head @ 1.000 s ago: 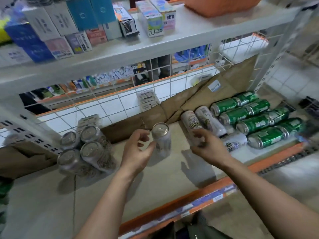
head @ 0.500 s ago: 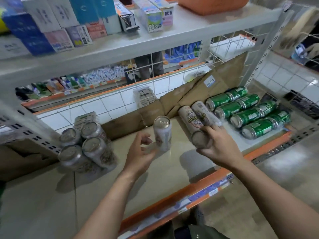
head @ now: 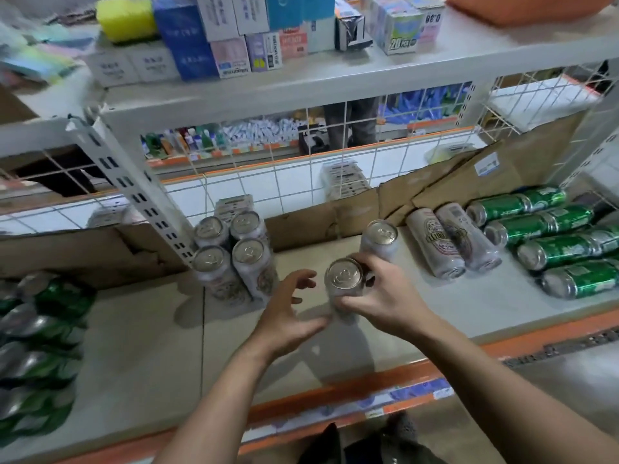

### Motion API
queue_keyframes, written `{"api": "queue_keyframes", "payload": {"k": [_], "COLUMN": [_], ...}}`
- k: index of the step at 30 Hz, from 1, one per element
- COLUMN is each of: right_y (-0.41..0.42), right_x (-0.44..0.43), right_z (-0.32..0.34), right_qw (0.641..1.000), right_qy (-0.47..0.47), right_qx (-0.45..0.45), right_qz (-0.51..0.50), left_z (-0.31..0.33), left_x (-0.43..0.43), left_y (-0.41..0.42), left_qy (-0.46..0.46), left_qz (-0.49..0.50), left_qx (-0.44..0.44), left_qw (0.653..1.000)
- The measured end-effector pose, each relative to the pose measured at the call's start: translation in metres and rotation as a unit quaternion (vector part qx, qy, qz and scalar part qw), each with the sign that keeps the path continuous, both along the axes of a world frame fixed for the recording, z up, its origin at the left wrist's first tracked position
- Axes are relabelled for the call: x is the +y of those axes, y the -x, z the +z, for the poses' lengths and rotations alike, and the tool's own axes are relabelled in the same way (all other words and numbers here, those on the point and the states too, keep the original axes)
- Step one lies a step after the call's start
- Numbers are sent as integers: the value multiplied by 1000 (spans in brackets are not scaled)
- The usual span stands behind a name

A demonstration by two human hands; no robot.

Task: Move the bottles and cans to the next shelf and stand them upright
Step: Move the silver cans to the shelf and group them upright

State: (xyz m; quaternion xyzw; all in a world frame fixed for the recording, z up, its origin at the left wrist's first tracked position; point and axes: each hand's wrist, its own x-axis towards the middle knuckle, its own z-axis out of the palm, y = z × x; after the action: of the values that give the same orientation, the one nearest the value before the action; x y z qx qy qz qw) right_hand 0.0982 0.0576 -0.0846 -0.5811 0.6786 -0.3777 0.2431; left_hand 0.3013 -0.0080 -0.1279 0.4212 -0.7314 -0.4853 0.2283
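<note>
You are standing in a shop: white metal shelving (head: 301, 90) with an orange front rail (head: 418, 372) carrying small blue price labels (head: 415, 392). Above you sit small printed cardboard cartons (head: 231, 58), and through the white wire-grid back panel (head: 310, 169) you see another aisle's shelf crowded with small packaged goods (head: 254, 132).

Upright white can (head: 344, 279) in right hand (head: 385, 301)
</note>
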Motion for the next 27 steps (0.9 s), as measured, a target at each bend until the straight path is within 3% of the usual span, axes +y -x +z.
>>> {"api": "queue_keyframes", "payload": {"k": [8,11,16,18,22,27], "right_y": [5,12,48,66,85,84], "right_x": [-3,9,28,23,0,-30], "right_z": [0,1,0,-9,-33,-52], "right_qw": [1000,999,980,979,987,979], "right_qy": [-22,-2,116,51,-93,-88], "right_qx": [-2,48,-30,-76,-119,-183], "right_qz": [12,9,-158,-182,-58,-23], "left_z": [-7,-7,-7,-7,-18,-30], "left_x": [2,4,12,15,15,16], "left_y": [-8,1,30,43,61,74], "left_qy": [5,6,-35,-62,-102,-115], "left_qz": [30,25,24,46,78,132], "left_qx": [3,7,27,55,95,94], "left_qw": [1000,1000,999,996,987,980]}}
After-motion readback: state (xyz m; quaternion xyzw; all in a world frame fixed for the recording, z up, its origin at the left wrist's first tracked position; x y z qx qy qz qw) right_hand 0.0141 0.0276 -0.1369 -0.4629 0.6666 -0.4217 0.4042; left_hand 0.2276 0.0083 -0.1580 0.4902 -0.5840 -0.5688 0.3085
